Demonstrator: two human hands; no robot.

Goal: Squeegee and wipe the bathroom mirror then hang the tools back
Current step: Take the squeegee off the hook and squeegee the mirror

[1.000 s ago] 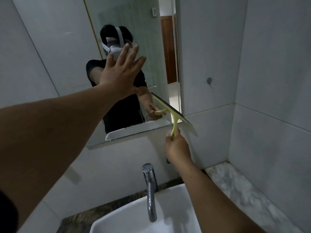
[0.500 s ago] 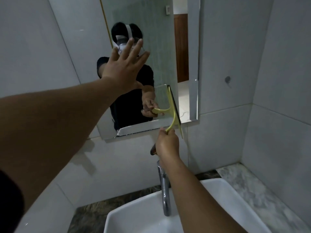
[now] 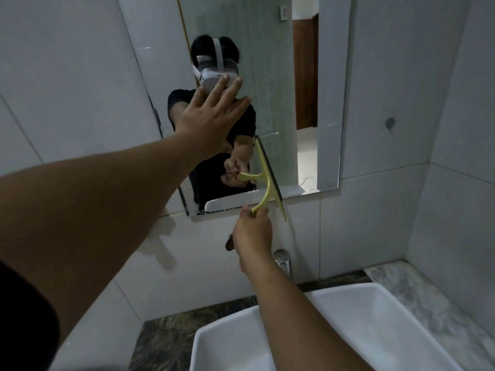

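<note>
— Holding the yellow squeegee by its handle in my closed right hand, blade upright against the mirror, crossing its bottom edge.

— And your left hand?

— Open, fingers spread, empty, raised before the glass, above the sink.

Tiled bathroom corner, dim lighting.
Large pale wall tiles cover both walls; one small dark mark shows on the back wall. A white basin with chrome tap sits on a marbled bench.
</note>
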